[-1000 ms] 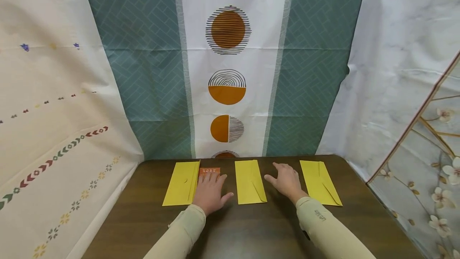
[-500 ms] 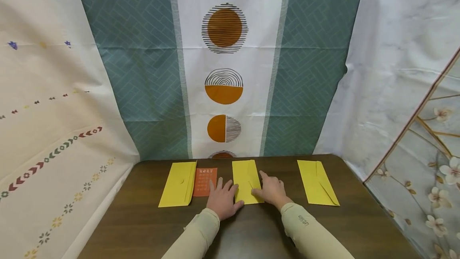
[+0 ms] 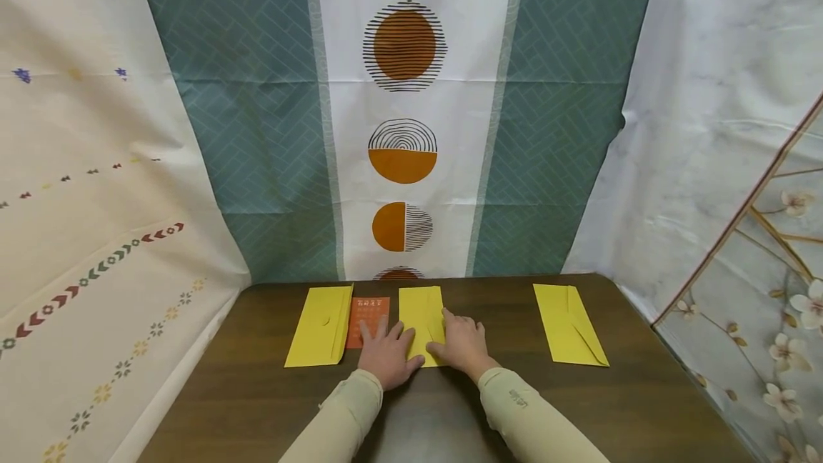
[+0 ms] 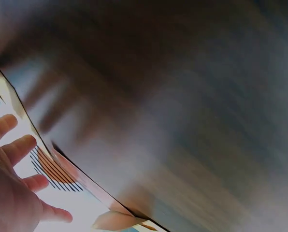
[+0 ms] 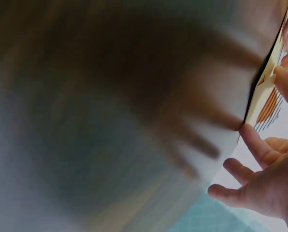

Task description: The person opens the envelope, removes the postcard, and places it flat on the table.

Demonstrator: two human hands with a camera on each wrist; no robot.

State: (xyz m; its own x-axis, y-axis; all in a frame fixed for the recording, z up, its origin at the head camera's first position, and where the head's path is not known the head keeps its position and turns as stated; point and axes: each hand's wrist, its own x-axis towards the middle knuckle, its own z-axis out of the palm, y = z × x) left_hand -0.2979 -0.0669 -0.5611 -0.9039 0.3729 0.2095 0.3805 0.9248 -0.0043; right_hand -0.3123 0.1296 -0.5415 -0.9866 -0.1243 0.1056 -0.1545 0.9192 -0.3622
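In the head view, a yellow envelope [image 3: 419, 306] lies flat on the dark wooden table between my two hands. My left hand [image 3: 386, 359] has its fingers spread, with fingertips and thumb at the envelope's left edge. My right hand [image 3: 464, 345] touches the right edge, index finger at the upper part and thumb lower down. The right wrist view shows the thumb and a fingertip against the thin envelope edge [image 5: 266, 87], other fingers extended. Just left of the envelope is an orange-red card [image 3: 369, 311] with pale print, its lower part partly behind my left fingers.
Beside the card, a second yellow envelope [image 3: 319, 327] lies at the left. A third yellow envelope [image 3: 571, 325] sits apart at the right. The table [image 3: 257, 406] ends at a patterned cloth [image 3: 411, 234] hanging behind it.
My left hand has left the red card and come to the middle envelope's left edge. My right hand has moved left to its other edge. The middle envelope has slid left, closer to the card.
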